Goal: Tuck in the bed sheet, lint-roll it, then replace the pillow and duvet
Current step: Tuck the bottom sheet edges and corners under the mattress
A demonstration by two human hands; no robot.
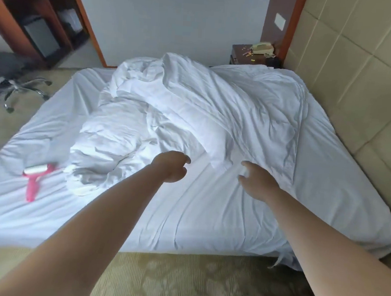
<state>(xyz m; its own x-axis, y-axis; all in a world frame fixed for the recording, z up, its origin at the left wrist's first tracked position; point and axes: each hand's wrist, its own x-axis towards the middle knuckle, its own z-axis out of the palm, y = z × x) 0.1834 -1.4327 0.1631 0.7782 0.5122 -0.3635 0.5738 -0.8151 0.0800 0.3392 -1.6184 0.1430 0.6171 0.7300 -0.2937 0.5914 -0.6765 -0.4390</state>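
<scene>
A white bed sheet (208, 218) covers the mattress, wrinkled near the front edge. A crumpled white duvet (169, 113) lies heaped across the middle and far side of the bed. A pink lint roller (36, 176) lies on the sheet at the left. My left hand (171, 167) reaches out above the sheet just short of the duvet's near edge, fingers loosely curled and holding nothing. My right hand (255, 182) hovers to its right with fingers spread, close to the duvet's edge. No separate pillow can be told apart from the heap.
A padded beige headboard (356, 89) runs along the right. A dark nightstand (252, 54) with a telephone stands at the far corner. An office chair (12, 77) stands on the carpet at the left. Patterned carpet (169, 280) lies in front of the bed.
</scene>
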